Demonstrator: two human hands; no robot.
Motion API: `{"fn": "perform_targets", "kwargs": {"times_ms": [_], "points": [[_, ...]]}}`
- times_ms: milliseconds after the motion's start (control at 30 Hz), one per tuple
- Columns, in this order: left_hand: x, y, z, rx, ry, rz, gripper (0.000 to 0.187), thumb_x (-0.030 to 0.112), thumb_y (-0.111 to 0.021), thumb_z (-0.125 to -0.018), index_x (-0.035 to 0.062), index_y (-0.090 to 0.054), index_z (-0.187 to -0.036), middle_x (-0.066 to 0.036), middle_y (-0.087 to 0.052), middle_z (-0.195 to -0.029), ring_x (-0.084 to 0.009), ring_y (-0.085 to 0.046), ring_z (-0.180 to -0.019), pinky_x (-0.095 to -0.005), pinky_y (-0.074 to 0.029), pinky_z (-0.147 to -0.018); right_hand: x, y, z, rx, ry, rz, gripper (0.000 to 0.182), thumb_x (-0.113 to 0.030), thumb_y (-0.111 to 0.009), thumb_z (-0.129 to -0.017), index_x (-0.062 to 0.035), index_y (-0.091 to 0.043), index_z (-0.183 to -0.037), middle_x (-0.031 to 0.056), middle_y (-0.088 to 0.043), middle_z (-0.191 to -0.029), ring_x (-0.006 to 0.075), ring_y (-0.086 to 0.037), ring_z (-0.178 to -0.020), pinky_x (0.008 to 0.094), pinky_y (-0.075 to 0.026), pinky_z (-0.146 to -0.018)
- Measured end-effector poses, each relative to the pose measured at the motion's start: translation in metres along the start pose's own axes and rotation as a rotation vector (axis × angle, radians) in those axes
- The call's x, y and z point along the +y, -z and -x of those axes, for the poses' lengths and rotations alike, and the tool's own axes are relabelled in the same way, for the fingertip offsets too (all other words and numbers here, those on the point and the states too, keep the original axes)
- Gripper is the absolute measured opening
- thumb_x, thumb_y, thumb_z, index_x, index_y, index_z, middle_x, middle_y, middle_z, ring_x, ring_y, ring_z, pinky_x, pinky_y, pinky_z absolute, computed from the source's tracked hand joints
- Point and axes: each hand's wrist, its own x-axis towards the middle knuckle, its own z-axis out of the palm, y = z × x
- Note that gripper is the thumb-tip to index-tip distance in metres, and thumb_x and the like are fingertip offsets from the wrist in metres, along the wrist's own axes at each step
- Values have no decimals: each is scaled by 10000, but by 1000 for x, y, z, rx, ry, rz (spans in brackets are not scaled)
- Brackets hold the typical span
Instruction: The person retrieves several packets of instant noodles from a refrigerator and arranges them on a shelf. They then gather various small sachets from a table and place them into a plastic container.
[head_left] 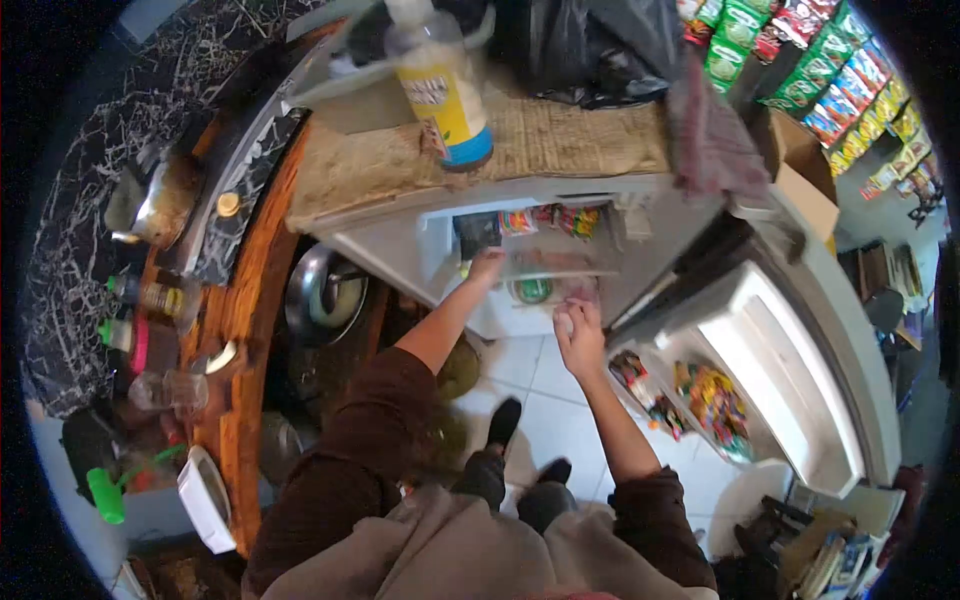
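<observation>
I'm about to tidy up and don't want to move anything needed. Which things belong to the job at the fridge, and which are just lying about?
Likely part of the job:
open fridge
packets inside it
round green item inside it

Apparently just lying about:
bottle on top
black bag
cloth
metal bowl

Two hands [486, 266] [580, 335], two feet [505, 422] [555, 471], one fridge [380, 255], one cloth [708, 135]

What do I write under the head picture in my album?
Left hand and right hand at an open fridge, colourful packets inside.
</observation>
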Motion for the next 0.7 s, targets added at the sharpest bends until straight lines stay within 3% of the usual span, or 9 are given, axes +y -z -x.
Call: {"fn": "perform_targets", "kwargs": {"times_ms": [67,167,233,333,433,533,600,633,700], "points": [[-24,-8,-68,-24,-101,-59,238,213,-547,-802,148,-564,-1030,-44,-568,-942,-169,-522,-882,-353,-452,-693,58,-85,-29,-346,-589,-295,177,-196,-512,-790,-57,-589,-867,121,-570,-956,216,-506,-969,335,-400,-806],[-20,-17,-112,-148,-3,104,388,300,-497,-833,210,-406,-1199,-54,-440,-1162,-273,-483,-942,-425,-433,-748,144,-206,-66,-268,-539,-413,221,-248,-494,-810,-88,-589,-931,88,-561,-981,196,-510,-920,336,-401,-793],[-8,-25,-124,-147,47,216,381,309,-486,-838,209,-406,-1197,-56,-418,-1180,-288,-473,-950,-428,-425,-764,139,-234,-87,-285,-1075,-1061,266,-303,-463,-825,-193,-532,-1057,50,-547,-1029,232,-521,-816,386,-430,-720],[-22,-26,-172,-227,92,381,364,318,-486,-833,205,-431,-1174,-49,-405,-1202,-303,-448,-995,-468,-379,-819,143,-272,-104,-207,-1057,-1436,368,-349,-541,-781,-194,-503,-1113,43,-474,-1136,214,-458,-917,370,-374,-801],[-23,-27,-197,-236,-47,695,379,315,-539,-794,197,-465,-1147,7,-387,-1240,-231,-374,-1103,-542,-287,-864,145,-304,-124,-134,-1045,-1529,420,-421,-526,-781,-191,-485,-1130,28,-430,-1172,197,-417,-934,369,-346,-820],[-75,-14,-254,-253,-576,156,410,340,-513,-808,218,-430,-1190,-3,-390,-1261,-240,-311,-1183,-585,-235,-893,136,-292,-136,-59,-1135,-1594,442,-477,-507,-781,-184,-496,-1112,14,-462,-1125,173,-410,-927,345,-323,-816],[-66,-11,-236,-162,-543,21,439,344,-504,-812,191,-408,-1212,-24,-382,-1272,-235,-299,-1198,-549,-251,-910,136,-290,-138,147,-1077,-1574,462,-497,-501,-780,-156,-530,-1091,7,-523,-1054,157,-450,-896,332,-352,-764],[-58,-11,-223,-71,-511,-109,470,347,-496,-815,164,-387,-1234,-45,-375,-1283,-231,-287,-1213,-513,-267,-928,143,-288,-139,128,-1171,-1058,415,-427,-557,-773,-101,-594,-1028,8,-596,-926,157,-506,-706,284,-393,-642],[-38,-23,-213,98,-321,-94,458,356,-487,-801,92,-443,-1173,-108,-420,-1235,-252,-358,-1164,-440,-304,-924,136,-276,-138,255,-1172,-835,365,-363,-591,-763,-81,-614,-994,19,-613,-874,156,-515,-641,264,-404,-590]]}}
